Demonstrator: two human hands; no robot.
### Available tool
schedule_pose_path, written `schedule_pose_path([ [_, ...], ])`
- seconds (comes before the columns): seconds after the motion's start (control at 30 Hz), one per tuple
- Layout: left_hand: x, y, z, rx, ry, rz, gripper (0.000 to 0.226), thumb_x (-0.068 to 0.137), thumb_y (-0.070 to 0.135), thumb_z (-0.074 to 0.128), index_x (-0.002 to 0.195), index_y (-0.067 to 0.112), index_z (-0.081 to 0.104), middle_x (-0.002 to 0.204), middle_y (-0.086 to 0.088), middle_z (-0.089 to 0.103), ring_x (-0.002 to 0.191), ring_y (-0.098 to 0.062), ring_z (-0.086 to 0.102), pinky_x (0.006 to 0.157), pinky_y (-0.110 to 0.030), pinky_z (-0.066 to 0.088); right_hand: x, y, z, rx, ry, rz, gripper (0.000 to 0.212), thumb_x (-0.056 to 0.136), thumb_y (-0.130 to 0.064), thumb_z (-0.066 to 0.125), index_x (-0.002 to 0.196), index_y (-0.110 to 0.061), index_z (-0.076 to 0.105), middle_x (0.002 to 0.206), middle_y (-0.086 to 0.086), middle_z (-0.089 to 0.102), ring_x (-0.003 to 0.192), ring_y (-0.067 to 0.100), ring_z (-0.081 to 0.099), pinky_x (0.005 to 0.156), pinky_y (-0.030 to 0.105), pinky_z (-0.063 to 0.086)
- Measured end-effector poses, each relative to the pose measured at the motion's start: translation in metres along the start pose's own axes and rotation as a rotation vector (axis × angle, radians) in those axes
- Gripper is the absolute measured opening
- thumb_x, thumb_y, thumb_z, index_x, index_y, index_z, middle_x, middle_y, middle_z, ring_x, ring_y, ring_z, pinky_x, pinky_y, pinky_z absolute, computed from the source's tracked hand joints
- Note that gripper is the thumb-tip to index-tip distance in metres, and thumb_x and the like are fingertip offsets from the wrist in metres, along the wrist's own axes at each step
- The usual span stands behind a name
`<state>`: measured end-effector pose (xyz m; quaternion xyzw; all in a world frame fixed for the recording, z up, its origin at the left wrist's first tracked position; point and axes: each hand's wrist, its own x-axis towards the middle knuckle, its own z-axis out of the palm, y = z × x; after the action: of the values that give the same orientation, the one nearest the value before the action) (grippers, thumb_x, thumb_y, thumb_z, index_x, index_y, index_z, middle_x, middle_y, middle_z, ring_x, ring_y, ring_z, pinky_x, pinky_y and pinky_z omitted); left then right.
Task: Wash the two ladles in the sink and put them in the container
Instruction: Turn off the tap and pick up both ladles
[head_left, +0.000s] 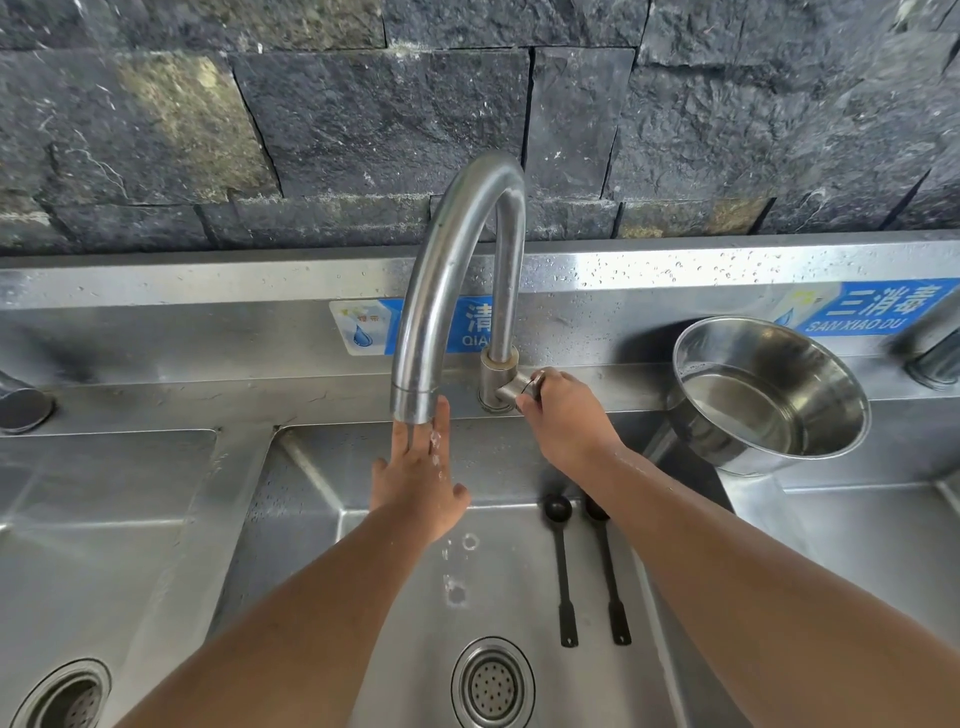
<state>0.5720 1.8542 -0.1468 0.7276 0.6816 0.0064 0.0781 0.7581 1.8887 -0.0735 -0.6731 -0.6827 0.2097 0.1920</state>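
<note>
Lever (531, 385) is clamped by right hand (561, 421) fingers, left hand (418, 483) fingers straight under spout (415, 395); gentle flow is advised before ladles (558, 509) are lifted.

black ladle (562, 574) flat, bowl up-frame, lower centre | second ladle (608, 574) parallel just right, bowl partly hidden | sink (511, 597) steel, wet floor under both | container (737, 348) steel pot, tilted, water inside, right
</note>
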Motion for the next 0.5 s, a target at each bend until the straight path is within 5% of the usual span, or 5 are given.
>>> schedule_pose_path([
  [0.17, -0.001, 0.005, -0.005, -0.043, -0.056, -0.023, 0.111, 0.086, 0.043, 0.057, 0.148, 0.025, -0.033, 0.164, 0.004, -0.022, 0.152, -0.027, -0.016, 0.110, -0.051, 0.035, -0.004, 0.002, 0.001, 0.087, 0.014, 0.008, 0.006, 0.098, -0.024, 0.053, 0.097, -0.018, 0.052, 0.095, 0.001, 0.057, 0.076, 0.016, 0.053, 0.069, 0.029, 0.041],
  [0.27, -0.003, 0.002, -0.013, -0.106, -0.076, -0.009, 0.100, 0.088, 0.035, 0.056, 0.154, 0.023, -0.019, 0.162, 0.008, -0.027, 0.152, -0.024, -0.014, 0.113, -0.053, 0.034, -0.021, 0.015, 0.009, 0.199, 0.037, 0.050, 0.030, 0.096, -0.020, 0.056, 0.126, -0.018, 0.051, 0.113, 0.004, 0.066, 0.098, 0.021, 0.063, 0.086, 0.036, 0.052],
  [0.37, -0.019, 0.001, -0.009, -0.213, 0.097, 0.039, 0.078, 0.089, 0.023, 0.054, 0.155, 0.016, 0.014, 0.166, 0.000, 0.003, 0.152, -0.027, 0.006, 0.109, -0.049, 0.037, -0.051, 0.041, 0.024, 0.270, 0.078, 0.120, 0.056, 0.097, -0.020, 0.056, 0.149, -0.021, 0.034, 0.125, -0.003, 0.059, 0.109, 0.016, 0.062, 0.098, 0.036, 0.052],
  [0.43, -0.032, 0.006, 0.004, -0.395, 0.278, 0.059, 0.057, 0.088, 0.016, 0.057, 0.142, 0.012, 0.039, 0.149, -0.009, 0.038, 0.131, -0.035, 0.045, 0.097, -0.042, 0.043, -0.069, 0.061, 0.040, 0.305, 0.065, 0.190, 0.054, 0.097, -0.020, 0.056, 0.148, -0.022, 0.039, 0.115, -0.007, 0.061, 0.102, 0.014, 0.063, 0.091, 0.034, 0.053],
  [0.5, -0.042, 0.017, 0.022, -0.558, 0.309, 0.042, 0.044, 0.090, 0.017, 0.058, 0.133, 0.012, 0.048, 0.130, -0.009, 0.052, 0.110, -0.032, 0.058, 0.089, -0.037, 0.043, -0.085, 0.082, 0.057, 0.348, 0.018, 0.297, 0.046, 0.096, -0.022, 0.055, 0.141, -0.023, 0.049, 0.102, -0.008, 0.064, 0.096, 0.013, 0.065, 0.082, 0.027, 0.050],
])
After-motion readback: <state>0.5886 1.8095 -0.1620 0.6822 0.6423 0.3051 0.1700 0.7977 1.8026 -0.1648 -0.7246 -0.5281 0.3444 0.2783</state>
